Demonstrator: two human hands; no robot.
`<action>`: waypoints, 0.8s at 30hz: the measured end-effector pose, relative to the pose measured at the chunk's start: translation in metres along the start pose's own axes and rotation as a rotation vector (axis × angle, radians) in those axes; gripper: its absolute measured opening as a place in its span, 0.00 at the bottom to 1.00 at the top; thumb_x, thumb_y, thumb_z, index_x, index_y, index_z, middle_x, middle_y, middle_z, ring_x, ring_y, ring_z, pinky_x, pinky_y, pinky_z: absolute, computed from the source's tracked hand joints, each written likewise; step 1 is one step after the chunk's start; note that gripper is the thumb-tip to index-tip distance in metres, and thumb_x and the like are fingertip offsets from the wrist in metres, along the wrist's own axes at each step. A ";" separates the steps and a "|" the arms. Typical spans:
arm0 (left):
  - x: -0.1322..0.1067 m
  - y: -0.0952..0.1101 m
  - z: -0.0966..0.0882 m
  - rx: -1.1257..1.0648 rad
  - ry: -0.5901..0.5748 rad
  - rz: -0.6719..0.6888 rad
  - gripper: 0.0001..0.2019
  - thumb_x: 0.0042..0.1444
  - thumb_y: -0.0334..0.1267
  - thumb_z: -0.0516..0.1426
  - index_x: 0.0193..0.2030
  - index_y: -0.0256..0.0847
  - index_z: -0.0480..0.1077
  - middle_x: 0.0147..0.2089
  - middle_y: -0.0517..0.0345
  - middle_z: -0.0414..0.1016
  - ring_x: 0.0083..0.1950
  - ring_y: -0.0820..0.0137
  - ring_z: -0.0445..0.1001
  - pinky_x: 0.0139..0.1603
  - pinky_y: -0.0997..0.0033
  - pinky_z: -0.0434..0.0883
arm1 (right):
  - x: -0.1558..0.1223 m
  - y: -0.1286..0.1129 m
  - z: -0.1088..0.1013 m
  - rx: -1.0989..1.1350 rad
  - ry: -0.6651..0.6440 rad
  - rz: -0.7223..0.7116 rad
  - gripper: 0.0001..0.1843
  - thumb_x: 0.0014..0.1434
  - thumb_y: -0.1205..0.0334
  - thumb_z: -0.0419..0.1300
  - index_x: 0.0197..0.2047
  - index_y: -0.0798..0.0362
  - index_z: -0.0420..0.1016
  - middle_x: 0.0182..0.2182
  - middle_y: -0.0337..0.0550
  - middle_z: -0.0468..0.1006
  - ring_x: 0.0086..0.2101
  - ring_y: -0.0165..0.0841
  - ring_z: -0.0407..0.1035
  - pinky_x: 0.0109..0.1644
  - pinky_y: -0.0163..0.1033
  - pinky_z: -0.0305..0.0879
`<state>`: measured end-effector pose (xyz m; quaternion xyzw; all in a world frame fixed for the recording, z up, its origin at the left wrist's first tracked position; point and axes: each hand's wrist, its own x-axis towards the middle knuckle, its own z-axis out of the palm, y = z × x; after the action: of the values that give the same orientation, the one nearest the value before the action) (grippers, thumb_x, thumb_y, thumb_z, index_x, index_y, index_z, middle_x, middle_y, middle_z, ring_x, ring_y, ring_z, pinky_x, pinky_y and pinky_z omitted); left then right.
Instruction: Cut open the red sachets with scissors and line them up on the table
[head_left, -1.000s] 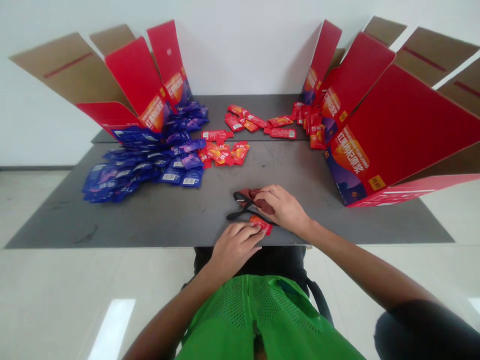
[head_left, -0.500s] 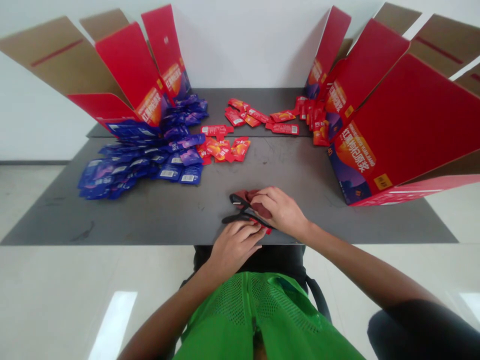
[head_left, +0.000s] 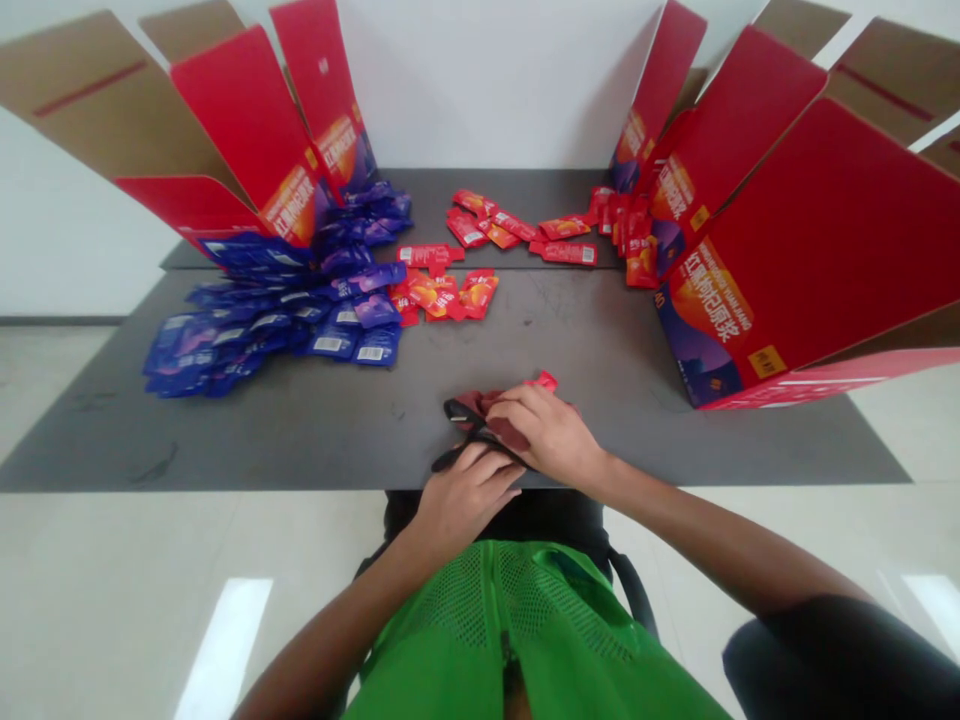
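Both hands work at the near edge of the dark grey table [head_left: 300, 430]. My right hand [head_left: 547, 435] is curled over a dark red pouch with black straps [head_left: 469, 412] and a small red sachet [head_left: 546, 380] that pokes out beyond its fingers. My left hand [head_left: 461, 495] sits just below, fingers bent against the black strap at the pouch's near side. What lies under the palms is hidden.
A heap of blue sachets [head_left: 262, 320] spreads at the left below an open red carton [head_left: 247, 130]. Loose red sachets [head_left: 442, 295] lie mid-table and several more [head_left: 517, 230] at the back. A large red carton [head_left: 795, 250] lies open at the right.
The red sachet that lay under my left fingers now shows beyond my right hand. Both hands shifted slightly left, and the view tilted down.
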<state>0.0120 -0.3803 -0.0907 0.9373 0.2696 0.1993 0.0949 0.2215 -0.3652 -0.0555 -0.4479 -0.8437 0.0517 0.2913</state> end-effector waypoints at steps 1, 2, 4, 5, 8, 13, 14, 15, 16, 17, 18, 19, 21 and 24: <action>0.000 0.000 0.000 -0.008 0.006 0.009 0.19 0.64 0.39 0.68 0.60 0.43 0.75 0.54 0.55 0.80 0.57 0.61 0.74 0.57 0.61 0.73 | -0.001 0.004 0.003 -0.008 0.004 0.024 0.09 0.72 0.64 0.57 0.53 0.47 0.73 0.51 0.47 0.79 0.49 0.40 0.73 0.51 0.46 0.72; 0.000 0.000 0.000 -0.017 0.012 0.022 0.20 0.64 0.38 0.67 0.61 0.42 0.74 0.56 0.55 0.80 0.58 0.61 0.74 0.58 0.61 0.73 | 0.000 0.011 0.004 -0.024 0.012 0.055 0.09 0.72 0.63 0.58 0.53 0.48 0.73 0.51 0.48 0.79 0.49 0.40 0.73 0.50 0.47 0.72; 0.000 -0.001 0.000 -0.028 0.026 0.039 0.20 0.65 0.38 0.66 0.63 0.41 0.73 0.58 0.53 0.79 0.60 0.61 0.73 0.60 0.59 0.72 | 0.004 0.032 0.003 -0.074 0.018 0.096 0.09 0.72 0.62 0.58 0.53 0.48 0.74 0.50 0.48 0.79 0.47 0.41 0.72 0.49 0.47 0.72; 0.000 -0.001 0.001 -0.029 0.028 0.039 0.20 0.65 0.38 0.66 0.62 0.41 0.73 0.59 0.53 0.79 0.60 0.60 0.73 0.61 0.58 0.72 | 0.007 0.043 0.001 -0.107 0.020 0.107 0.09 0.72 0.61 0.58 0.53 0.48 0.74 0.49 0.49 0.78 0.47 0.41 0.72 0.49 0.47 0.72; 0.000 -0.002 0.002 -0.026 0.026 0.042 0.20 0.64 0.38 0.67 0.62 0.40 0.73 0.59 0.53 0.79 0.60 0.60 0.73 0.60 0.57 0.73 | 0.018 0.070 -0.008 -0.225 0.028 0.123 0.09 0.73 0.59 0.55 0.52 0.49 0.75 0.48 0.50 0.78 0.45 0.42 0.71 0.47 0.48 0.71; 0.000 -0.001 0.001 -0.028 0.023 0.035 0.20 0.66 0.38 0.66 0.62 0.42 0.73 0.59 0.53 0.79 0.60 0.60 0.73 0.60 0.57 0.72 | 0.025 0.052 -0.021 -0.205 0.157 0.167 0.10 0.74 0.59 0.54 0.53 0.46 0.74 0.50 0.49 0.78 0.48 0.43 0.71 0.51 0.50 0.70; 0.000 -0.001 0.001 -0.027 0.021 0.035 0.20 0.66 0.38 0.66 0.63 0.42 0.73 0.59 0.53 0.79 0.60 0.60 0.73 0.60 0.57 0.72 | 0.024 0.039 -0.021 -0.156 0.164 0.164 0.10 0.73 0.59 0.55 0.53 0.46 0.74 0.51 0.49 0.78 0.49 0.43 0.71 0.53 0.50 0.71; 0.000 0.000 0.000 -0.021 0.016 0.033 0.19 0.66 0.38 0.66 0.63 0.43 0.73 0.58 0.53 0.79 0.60 0.60 0.73 0.60 0.57 0.72 | 0.021 0.025 -0.019 -0.107 0.147 0.152 0.10 0.73 0.59 0.56 0.54 0.45 0.73 0.52 0.48 0.77 0.50 0.42 0.72 0.53 0.50 0.71; 0.000 0.000 0.000 -0.012 0.011 0.028 0.18 0.66 0.39 0.66 0.62 0.43 0.74 0.57 0.53 0.80 0.59 0.60 0.74 0.58 0.58 0.73 | 0.018 0.013 -0.015 -0.061 0.098 0.121 0.10 0.73 0.60 0.56 0.55 0.45 0.73 0.53 0.47 0.77 0.51 0.41 0.72 0.53 0.49 0.71; 0.000 0.001 -0.001 -0.001 0.005 0.022 0.17 0.66 0.39 0.65 0.60 0.43 0.75 0.55 0.53 0.80 0.58 0.59 0.74 0.57 0.58 0.73 | 0.014 0.002 -0.011 -0.031 0.046 0.087 0.10 0.73 0.61 0.56 0.55 0.45 0.73 0.54 0.47 0.77 0.51 0.41 0.72 0.53 0.48 0.72; 0.000 0.001 -0.001 0.008 0.000 0.018 0.15 0.66 0.39 0.65 0.58 0.43 0.75 0.53 0.54 0.81 0.56 0.59 0.74 0.56 0.58 0.73 | 0.010 -0.005 -0.006 -0.011 0.008 0.063 0.10 0.73 0.62 0.56 0.55 0.45 0.73 0.54 0.47 0.78 0.50 0.40 0.73 0.52 0.48 0.72; 0.000 0.001 -0.002 0.013 -0.003 0.017 0.14 0.66 0.39 0.65 0.57 0.43 0.76 0.52 0.54 0.81 0.55 0.59 0.75 0.55 0.57 0.73 | 0.007 -0.008 -0.001 -0.005 -0.013 0.050 0.10 0.73 0.62 0.55 0.55 0.46 0.73 0.53 0.47 0.78 0.50 0.40 0.73 0.52 0.48 0.73; 0.000 0.001 -0.002 0.005 0.002 0.030 0.15 0.67 0.38 0.65 0.59 0.42 0.75 0.53 0.54 0.81 0.55 0.59 0.74 0.57 0.57 0.73 | 0.004 -0.005 0.006 -0.028 -0.011 0.059 0.10 0.74 0.62 0.55 0.54 0.48 0.74 0.52 0.49 0.79 0.49 0.41 0.73 0.51 0.48 0.73; 0.000 0.001 -0.002 -0.011 0.025 0.048 0.19 0.68 0.37 0.64 0.64 0.41 0.72 0.58 0.53 0.80 0.59 0.60 0.74 0.60 0.59 0.72 | 0.007 0.014 0.007 -0.093 0.002 0.084 0.10 0.74 0.61 0.55 0.54 0.48 0.75 0.51 0.49 0.79 0.47 0.41 0.72 0.50 0.49 0.73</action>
<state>0.0118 -0.3811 -0.0889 0.9404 0.2469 0.2149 0.0918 0.2244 -0.3505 -0.0632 -0.4959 -0.8254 0.0242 0.2688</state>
